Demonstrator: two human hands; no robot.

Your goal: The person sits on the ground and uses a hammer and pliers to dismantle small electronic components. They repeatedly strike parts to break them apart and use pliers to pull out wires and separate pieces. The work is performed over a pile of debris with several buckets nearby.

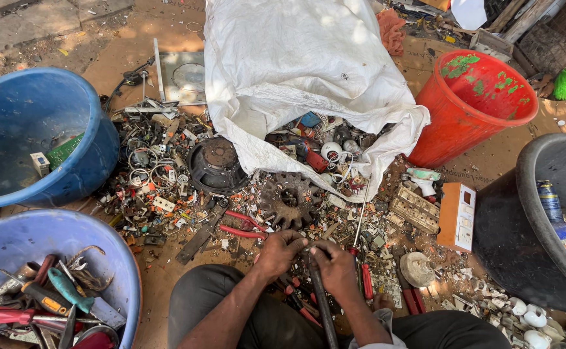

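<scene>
My left hand [278, 253] and my right hand [336, 265] meet low in the middle of the head view, between my knees. Both grip a small part at the top of a dark metal bar [321, 300] that runs down toward me. The part itself is hidden by my fingers. Red-handled pliers [243, 225] lie on the ground just left of my left hand. A rusty toothed gear [287, 199] sits just beyond my hands. A red-handled screwdriver [359, 242] stands to the right of my right hand.
An open white sack [296, 71] spills scrap onto the dirt. A black speaker [217, 166] lies amid small parts. Blue tubs sit left [37, 136], one with hand tools [50, 294]. A red bucket [473, 103] and a dark tub [528, 226] stand right, beside an orange-edged switch box [457, 216].
</scene>
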